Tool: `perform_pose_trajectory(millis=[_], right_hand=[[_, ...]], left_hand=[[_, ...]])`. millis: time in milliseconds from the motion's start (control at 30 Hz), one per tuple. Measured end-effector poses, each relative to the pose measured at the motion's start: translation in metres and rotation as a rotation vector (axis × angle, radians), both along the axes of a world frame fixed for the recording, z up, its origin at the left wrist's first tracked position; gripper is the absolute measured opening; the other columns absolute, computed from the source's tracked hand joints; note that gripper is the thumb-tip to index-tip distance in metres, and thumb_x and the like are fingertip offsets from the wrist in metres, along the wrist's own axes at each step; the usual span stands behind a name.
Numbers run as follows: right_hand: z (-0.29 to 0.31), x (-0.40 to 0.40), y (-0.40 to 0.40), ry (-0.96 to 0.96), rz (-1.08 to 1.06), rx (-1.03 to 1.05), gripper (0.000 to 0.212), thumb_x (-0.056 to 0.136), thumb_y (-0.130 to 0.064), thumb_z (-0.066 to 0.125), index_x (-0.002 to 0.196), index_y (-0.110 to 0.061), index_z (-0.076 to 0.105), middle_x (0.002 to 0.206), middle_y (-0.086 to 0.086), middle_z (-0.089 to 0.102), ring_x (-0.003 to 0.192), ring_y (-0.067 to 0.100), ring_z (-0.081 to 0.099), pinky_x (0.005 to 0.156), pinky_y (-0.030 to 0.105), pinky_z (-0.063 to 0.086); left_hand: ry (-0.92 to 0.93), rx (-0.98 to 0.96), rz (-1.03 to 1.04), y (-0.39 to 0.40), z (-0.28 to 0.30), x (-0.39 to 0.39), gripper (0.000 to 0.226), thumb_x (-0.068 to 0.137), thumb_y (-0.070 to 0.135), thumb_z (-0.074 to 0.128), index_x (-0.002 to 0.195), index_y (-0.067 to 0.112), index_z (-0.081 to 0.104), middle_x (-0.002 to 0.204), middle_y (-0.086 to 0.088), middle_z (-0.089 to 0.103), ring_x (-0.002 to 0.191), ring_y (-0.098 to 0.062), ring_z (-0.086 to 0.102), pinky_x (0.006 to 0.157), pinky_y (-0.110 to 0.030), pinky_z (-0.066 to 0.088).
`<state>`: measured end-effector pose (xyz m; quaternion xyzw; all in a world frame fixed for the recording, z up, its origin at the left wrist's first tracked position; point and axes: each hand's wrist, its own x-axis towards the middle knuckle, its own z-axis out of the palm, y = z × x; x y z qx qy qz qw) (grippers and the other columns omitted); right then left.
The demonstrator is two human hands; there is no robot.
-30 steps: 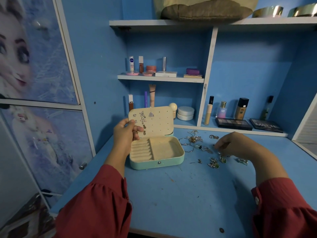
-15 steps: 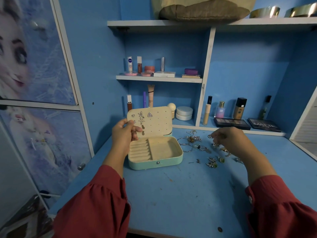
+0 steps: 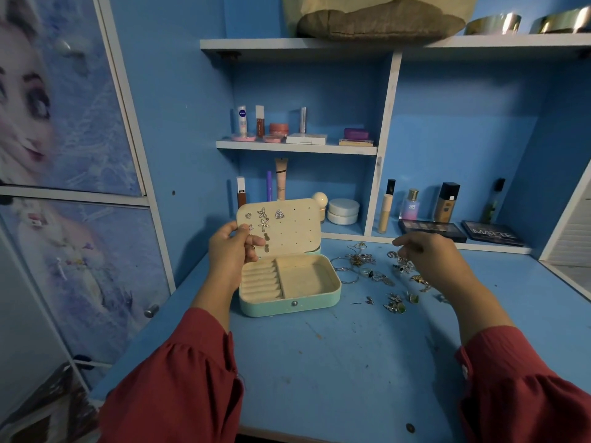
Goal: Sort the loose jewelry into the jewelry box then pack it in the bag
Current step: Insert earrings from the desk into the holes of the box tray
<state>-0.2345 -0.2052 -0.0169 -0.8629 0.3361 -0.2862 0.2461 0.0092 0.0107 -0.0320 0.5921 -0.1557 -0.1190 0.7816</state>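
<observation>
A teal jewelry box (image 3: 323, 301) lies open on the blue desk, its cream tray holding nothing I can see. The raised lid (image 3: 297, 228) carries several earrings pinned at its upper left. My left hand (image 3: 228, 252) grips the lid's left edge, thumb behind and fingers in front. Loose jewelry (image 3: 367, 266), rings, hoops and earrings, is scattered to the right of the box. My right hand (image 3: 428, 257) hovers just above that pile with its fingers curled toward the left; whether it pinches a piece is hidden. A beige fabric bag (image 3: 380, 20) sits on the top shelf.
Cosmetics stand on the small shelf (image 3: 297, 148) and along the desk's back: tubes, a white jar (image 3: 342, 212), bottles and two dark palettes (image 3: 431, 230). A cupboard door with a printed picture fills the left side. The desk's near half (image 3: 335, 362) is bare blue board.
My right hand has lifted off the jewelry pile and moved up and slightly left. My left hand still holds the lid.
</observation>
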Motion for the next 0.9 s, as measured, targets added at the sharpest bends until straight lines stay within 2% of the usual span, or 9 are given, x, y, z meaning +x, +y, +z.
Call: perform_pose_trajectory(millis=[133,200,367,500,633,733,833,900], right_hand=[[0.001,-0.001,-0.001,0.179,0.031,0.062,0.035,0.09,0.003,0.046,0.097,-0.023,0.069,0.083,-0.006,0.069,0.084,0.021,0.065,0.075,0.038,0.056],[0.0,0.0,-0.001,0.231,0.038,0.087,0.035,0.088,0.005,0.048,0.093,-0.023,0.069,0.079,-0.01,0.068,0.084,0.022,0.066,0.075,0.039,0.057],[0.002,0.0,0.0,0.195,0.033,0.129,0.021,0.085,-0.002,0.064,0.084,-0.022,0.071,0.082,-0.011,0.067,0.08,0.012,0.063,0.073,0.033,0.055],[0.007,-0.003,0.005,0.18,0.074,0.126,0.02,0.084,-0.006,0.067,0.08,-0.025,0.07,0.086,-0.007,0.07,0.083,0.013,0.065,0.078,0.036,0.056],[0.014,-0.004,0.016,0.208,0.159,0.151,0.016,0.08,-0.011,0.074,0.071,-0.024,0.074,0.075,-0.009,0.071,0.078,0.015,0.063,0.073,0.036,0.054],[0.021,-0.009,0.019,0.267,0.212,0.197,0.01,0.077,-0.02,0.079,0.07,-0.027,0.076,0.063,-0.012,0.068,0.065,0.011,0.056,0.061,0.03,0.049],[0.027,-0.017,0.016,0.242,0.202,0.213,0.008,0.075,-0.021,0.08,0.07,-0.027,0.077,0.068,-0.006,0.071,0.064,0.012,0.054,0.059,0.028,0.049],[0.029,-0.023,0.015,0.275,0.191,0.218,0.006,0.075,-0.017,0.079,0.072,-0.022,0.077,0.067,0.0,0.071,0.059,0.011,0.054,0.051,0.019,0.045]], left_hand=[[-0.002,-0.001,-0.001,0.0,0.001,-0.001,0.03,0.099,0.013,0.048,0.126,0.0,0.052,0.069,-0.011,0.068,0.035,-0.008,0.04,0.039,-0.02,0.041],[-0.002,0.002,0.003,0.0,0.0,0.0,0.031,0.099,0.013,0.048,0.127,0.0,0.051,0.069,-0.011,0.068,0.035,-0.008,0.04,0.039,-0.02,0.041],[-0.003,-0.001,0.0,0.0,-0.001,0.002,0.031,0.099,0.013,0.048,0.127,-0.001,0.05,0.066,-0.009,0.068,0.036,-0.009,0.04,0.039,-0.021,0.04],[-0.007,0.001,-0.003,0.0,-0.001,0.0,0.029,0.099,0.013,0.048,0.124,-0.001,0.052,0.067,-0.01,0.068,0.035,-0.008,0.04,0.039,-0.021,0.041],[-0.009,0.008,-0.003,0.0,-0.001,0.002,0.029,0.099,0.013,0.048,0.124,0.0,0.052,0.067,-0.01,0.069,0.036,-0.008,0.041,0.039,-0.022,0.041],[-0.001,0.003,-0.004,0.0,-0.002,0.002,0.029,0.099,0.013,0.049,0.125,0.001,0.052,0.068,-0.01,0.068,0.037,-0.009,0.041,0.039,-0.022,0.041],[0.009,-0.007,-0.003,-0.001,-0.002,0.002,0.029,0.099,0.013,0.049,0.125,0.0,0.052,0.068,-0.011,0.068,0.037,-0.009,0.04,0.039,-0.021,0.041],[0.012,-0.007,0.0,-0.001,-0.002,0.002,0.029,0.099,0.012,0.049,0.124,0.0,0.053,0.068,-0.011,0.068,0.037,-0.009,0.04,0.039,-0.02,0.041]])
